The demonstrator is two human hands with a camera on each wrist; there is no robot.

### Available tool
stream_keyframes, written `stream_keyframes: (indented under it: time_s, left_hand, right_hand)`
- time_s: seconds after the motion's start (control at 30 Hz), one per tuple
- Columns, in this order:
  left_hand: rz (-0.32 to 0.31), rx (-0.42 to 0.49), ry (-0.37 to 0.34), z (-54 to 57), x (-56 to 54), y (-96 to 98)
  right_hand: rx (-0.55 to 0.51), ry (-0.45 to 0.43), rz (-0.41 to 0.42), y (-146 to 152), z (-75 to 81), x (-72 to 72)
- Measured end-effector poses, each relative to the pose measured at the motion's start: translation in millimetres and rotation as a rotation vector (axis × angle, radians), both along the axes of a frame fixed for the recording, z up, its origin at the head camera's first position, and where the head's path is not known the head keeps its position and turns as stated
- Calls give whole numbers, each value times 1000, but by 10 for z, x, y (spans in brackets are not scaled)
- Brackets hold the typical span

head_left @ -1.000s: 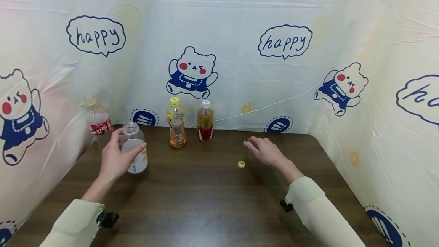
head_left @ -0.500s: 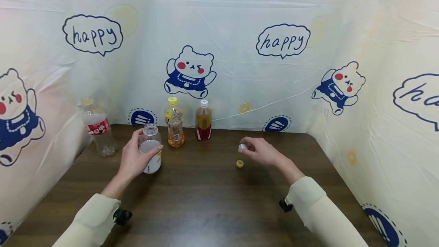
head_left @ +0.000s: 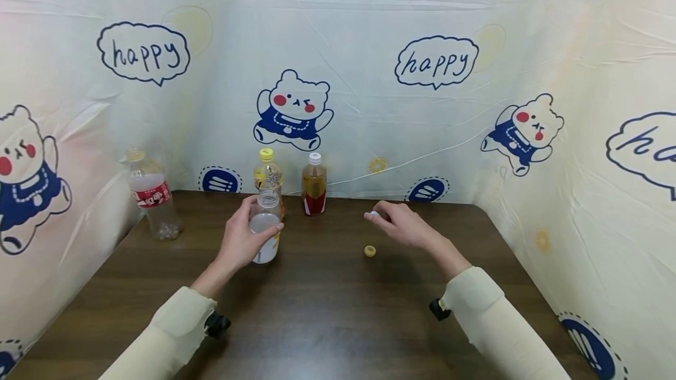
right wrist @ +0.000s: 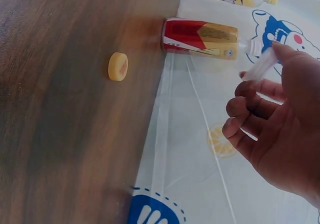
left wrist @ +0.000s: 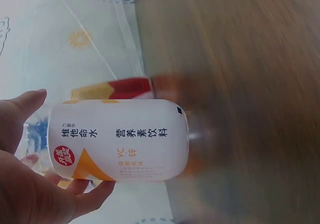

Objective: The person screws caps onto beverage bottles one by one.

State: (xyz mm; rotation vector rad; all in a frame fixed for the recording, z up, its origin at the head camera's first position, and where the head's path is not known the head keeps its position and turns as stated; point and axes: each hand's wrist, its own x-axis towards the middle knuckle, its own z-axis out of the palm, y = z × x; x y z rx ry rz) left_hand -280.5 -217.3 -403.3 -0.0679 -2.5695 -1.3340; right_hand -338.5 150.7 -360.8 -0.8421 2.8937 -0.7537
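Observation:
My left hand (head_left: 237, 245) grips an uncapped clear bottle (left wrist: 120, 139) by its upper part, with the thumb on one side and the fingers on the other. The bottle has a white label with orange shapes and stands upright in the head view, its threaded mouth bare. My right hand (head_left: 405, 227) pinches a white bottle cap (right wrist: 261, 64) between thumb and forefinger, the other fingers curled below. Beneath the right hand a yellow bottle cap (head_left: 369, 251) lies on the brown table (head_left: 327, 315).
Behind the held bottle stands a yellow-capped bottle (head_left: 267, 175), partly hidden. To its right is a white-capped bottle (head_left: 314, 186) of amber drink with a red label. A red-labelled bottle (head_left: 153, 195) stands at the left edge. A printed curtain (head_left: 359, 28) surrounds the table.
My left hand has carried the bottle rightward, from beside the red-labelled bottle to in front of the yellow-capped one. The white cap has come into sight in my right hand, which stays near the same place.

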Motion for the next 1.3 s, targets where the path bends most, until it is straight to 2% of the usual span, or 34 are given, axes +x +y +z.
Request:
stream_keyframes:
  time_s: [0.1,0.33,0.6,0.73,0.97,1.17,1.3]
  left_hand:
    - [-26,18,-16,-17,-36,106]
    - [-65,23,-36,-59,-107,368]
    - [-136,29,14,-17,-174,683]
    - [-177,26,34,-2,-192,840]
    - [-238,29,11,-50,-193,1051]
    - [-266,15,40,-95,-199,1162]
    - [-297,22,47,-71,-186,1225]
  right_hand:
    - [-2,-6,-31,-21,21,11]
    - [-28,18,2,-23,59,33]
    - [-68,133,150,-77,227,50]
    - [-57,168,183,-126,345,54]
    - [-51,102,204,-206,475,69]
    - [-34,92,269,-254,543,88]
    - [8,91,251,-260,602,105]
